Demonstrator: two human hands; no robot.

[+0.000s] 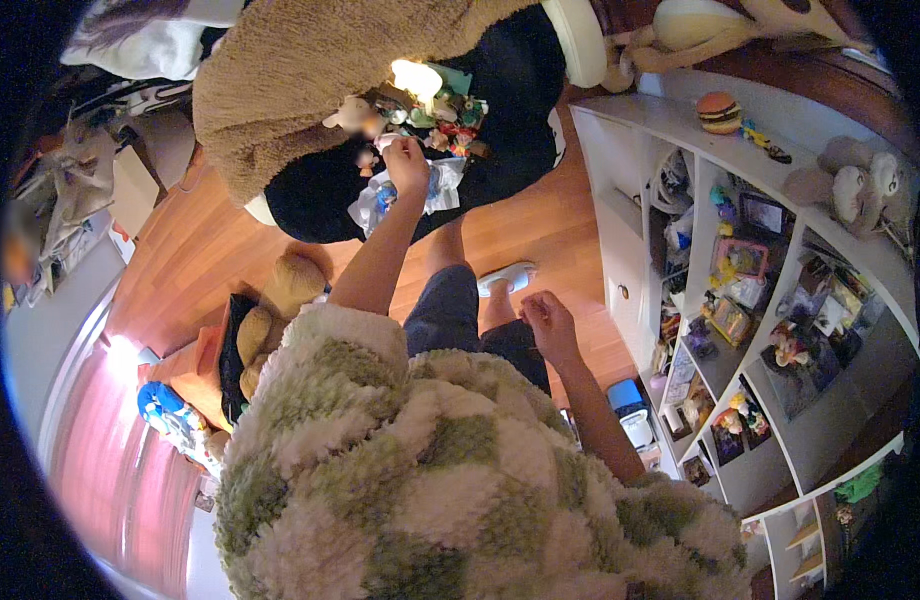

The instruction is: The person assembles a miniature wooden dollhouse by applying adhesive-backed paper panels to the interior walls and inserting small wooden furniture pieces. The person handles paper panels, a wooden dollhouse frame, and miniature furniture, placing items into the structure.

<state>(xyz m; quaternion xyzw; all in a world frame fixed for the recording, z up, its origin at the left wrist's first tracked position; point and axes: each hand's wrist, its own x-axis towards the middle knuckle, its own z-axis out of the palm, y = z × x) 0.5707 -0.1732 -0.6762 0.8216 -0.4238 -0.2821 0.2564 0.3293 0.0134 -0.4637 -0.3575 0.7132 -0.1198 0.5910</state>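
at the far left, a grey heap of cloth and cardboard is seen against the wall, well apart from the hands. nearer, on the orange wooden floor, a tan plush bear lies beside a blue and white toy figure.

the left hand is stretched far out over a crumpled clear plastic bag with blue print, which lies on a large black cushion under a brown fleecy blanket. the fingers are bunched together at the bag's upper edge, and something small seems to be pinched there; what it is cannot be told. just beyond it a cluster of small colourful toy figurines is piled, touching one another.

the bag is judged to be light, limp and rather slippery; it would best be gathered at its crumpled top edge. the figurines are judged to be small, hard and light, easily knocked over, and best pinched singly around the body.

the right hand is held near the body above the knees, loosely curled; whether anything is in it cannot be told.

at the right, a white open shelf unit is crowded with toys, with a toy hamburger and a grey plush animal on top.
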